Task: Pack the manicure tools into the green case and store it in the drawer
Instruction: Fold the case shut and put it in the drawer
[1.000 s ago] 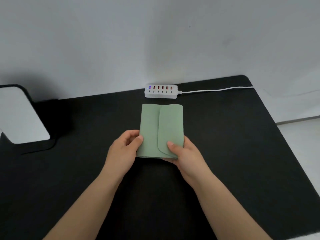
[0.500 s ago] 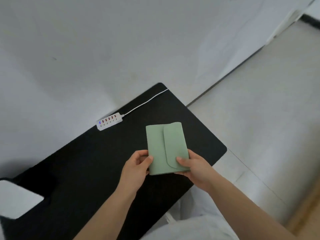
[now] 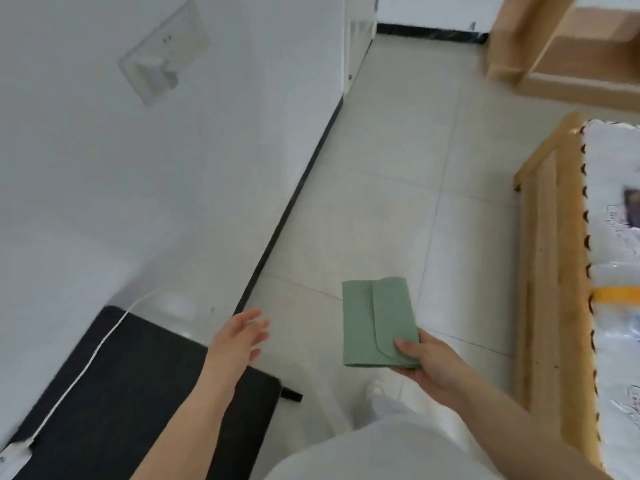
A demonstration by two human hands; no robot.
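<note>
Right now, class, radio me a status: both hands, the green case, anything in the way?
Right hand gripping green case, flap closed, over the floor. Left hand open, empty. No drawer in view; path ahead looks clear.

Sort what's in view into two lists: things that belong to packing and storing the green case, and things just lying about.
Belongs to the job:
green case, flap closed
right hand, holding the case by its near corner
left hand, open and empty

Just lying about:
black table
white power strip and its cable
wall socket
wooden bed frame
</note>
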